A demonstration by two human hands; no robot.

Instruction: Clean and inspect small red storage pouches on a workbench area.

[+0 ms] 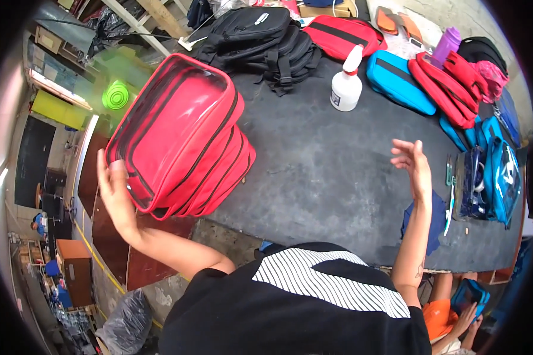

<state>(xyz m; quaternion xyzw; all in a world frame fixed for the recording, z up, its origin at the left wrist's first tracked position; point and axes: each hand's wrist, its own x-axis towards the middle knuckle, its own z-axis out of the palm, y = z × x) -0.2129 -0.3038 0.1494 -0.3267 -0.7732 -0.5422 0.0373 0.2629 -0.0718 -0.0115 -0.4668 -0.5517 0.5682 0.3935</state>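
A stack of red zippered bags with clear plastic tops stands at the left end of the dark table. My left hand is at the near left corner of the top bag, its fingers stretched out along the edge; it seems to touch the bag without gripping it. Over the right part of the table my right hand is raised, fingers apart and holding nothing. A dark blue cloth piece lies partly hidden under my right forearm. Beyond that hand stands a white spray bottle.
Black backpacks, a flat red bag and a blue case line the table's far side. Clear-fronted blue bags and a toothbrush-like tool lie at right. Another person's hands hold a blue bag at lower right.
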